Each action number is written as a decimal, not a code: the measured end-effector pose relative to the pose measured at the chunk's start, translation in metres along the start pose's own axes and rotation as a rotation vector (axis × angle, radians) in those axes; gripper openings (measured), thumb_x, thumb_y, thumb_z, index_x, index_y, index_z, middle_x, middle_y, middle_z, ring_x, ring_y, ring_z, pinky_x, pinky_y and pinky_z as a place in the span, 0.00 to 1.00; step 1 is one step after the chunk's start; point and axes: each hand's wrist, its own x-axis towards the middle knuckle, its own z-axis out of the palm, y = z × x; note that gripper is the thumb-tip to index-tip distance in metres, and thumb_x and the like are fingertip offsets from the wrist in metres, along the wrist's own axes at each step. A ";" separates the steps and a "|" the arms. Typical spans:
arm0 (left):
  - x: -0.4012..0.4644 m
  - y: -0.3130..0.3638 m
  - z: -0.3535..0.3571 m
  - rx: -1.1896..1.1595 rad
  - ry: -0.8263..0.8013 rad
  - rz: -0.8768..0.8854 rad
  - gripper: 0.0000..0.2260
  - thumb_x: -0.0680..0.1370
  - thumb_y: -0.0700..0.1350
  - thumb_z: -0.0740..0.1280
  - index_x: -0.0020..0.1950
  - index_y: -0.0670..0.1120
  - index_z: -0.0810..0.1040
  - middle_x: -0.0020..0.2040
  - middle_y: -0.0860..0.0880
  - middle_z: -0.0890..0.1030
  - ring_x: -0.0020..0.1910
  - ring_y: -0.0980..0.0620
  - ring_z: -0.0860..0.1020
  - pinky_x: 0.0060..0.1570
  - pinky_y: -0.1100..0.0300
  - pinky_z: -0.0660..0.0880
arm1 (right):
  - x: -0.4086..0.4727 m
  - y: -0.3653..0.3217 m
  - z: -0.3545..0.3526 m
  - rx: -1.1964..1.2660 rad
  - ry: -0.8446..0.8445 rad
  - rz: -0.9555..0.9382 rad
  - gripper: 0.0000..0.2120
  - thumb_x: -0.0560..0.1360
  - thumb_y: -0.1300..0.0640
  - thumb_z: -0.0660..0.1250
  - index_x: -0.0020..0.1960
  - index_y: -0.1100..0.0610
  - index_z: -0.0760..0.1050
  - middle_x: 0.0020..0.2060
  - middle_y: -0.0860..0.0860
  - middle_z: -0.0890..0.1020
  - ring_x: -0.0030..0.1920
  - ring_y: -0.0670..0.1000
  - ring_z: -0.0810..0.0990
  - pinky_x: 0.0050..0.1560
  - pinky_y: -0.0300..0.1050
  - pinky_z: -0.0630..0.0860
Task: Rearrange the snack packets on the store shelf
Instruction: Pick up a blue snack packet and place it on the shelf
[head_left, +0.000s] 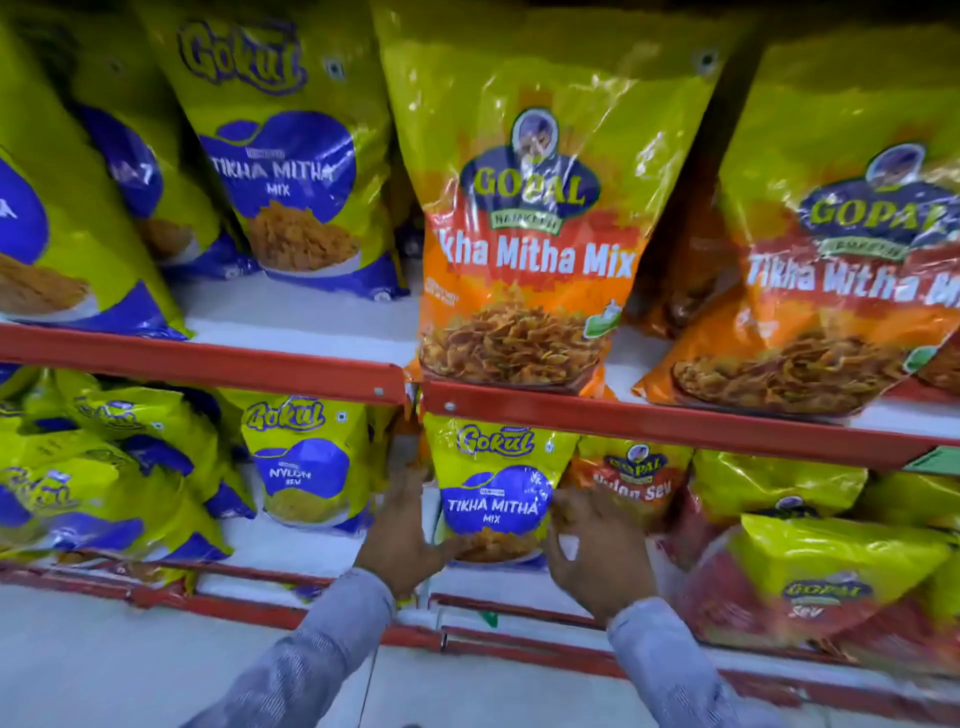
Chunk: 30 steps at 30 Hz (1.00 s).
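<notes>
Where the lower shelf (322, 558) meets its red rail, we hold a Gokul Tikha Mitha Mix packet (496, 488) upright. Our left hand (402, 535) and right hand (592, 553) clasp its sides, beside a Gopal Nylon Sev packet (631, 480).

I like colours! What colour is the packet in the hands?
Yellow-green with blue, the Gokul packet, head view.

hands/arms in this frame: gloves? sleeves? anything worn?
No gloves: left hand and right hand are bare. Both forearms wear long, light blue-grey shirt sleeves, left sleeve and right sleeve, cuffs ending at the wrists. No watch or ring visible.
</notes>
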 end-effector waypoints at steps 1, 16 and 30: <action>0.006 -0.004 0.003 -0.040 -0.064 0.000 0.42 0.65 0.56 0.82 0.73 0.46 0.68 0.68 0.46 0.78 0.65 0.46 0.77 0.66 0.54 0.74 | 0.004 0.000 0.007 0.106 -0.067 0.101 0.19 0.67 0.57 0.73 0.57 0.55 0.77 0.48 0.51 0.84 0.51 0.57 0.82 0.53 0.45 0.76; -0.003 -0.012 0.017 -0.403 -0.076 -0.121 0.35 0.54 0.47 0.82 0.58 0.56 0.74 0.51 0.55 0.84 0.51 0.49 0.84 0.49 0.60 0.82 | 0.006 -0.001 0.029 0.699 -0.054 0.440 0.31 0.59 0.77 0.78 0.47 0.51 0.65 0.42 0.51 0.80 0.39 0.44 0.80 0.40 0.34 0.78; -0.051 0.114 -0.122 -0.558 0.220 0.353 0.27 0.59 0.43 0.77 0.57 0.57 0.83 0.52 0.61 0.88 0.50 0.64 0.84 0.49 0.67 0.79 | 0.013 -0.093 -0.136 0.978 0.094 0.044 0.29 0.57 0.57 0.82 0.56 0.45 0.79 0.51 0.45 0.87 0.50 0.46 0.83 0.53 0.45 0.81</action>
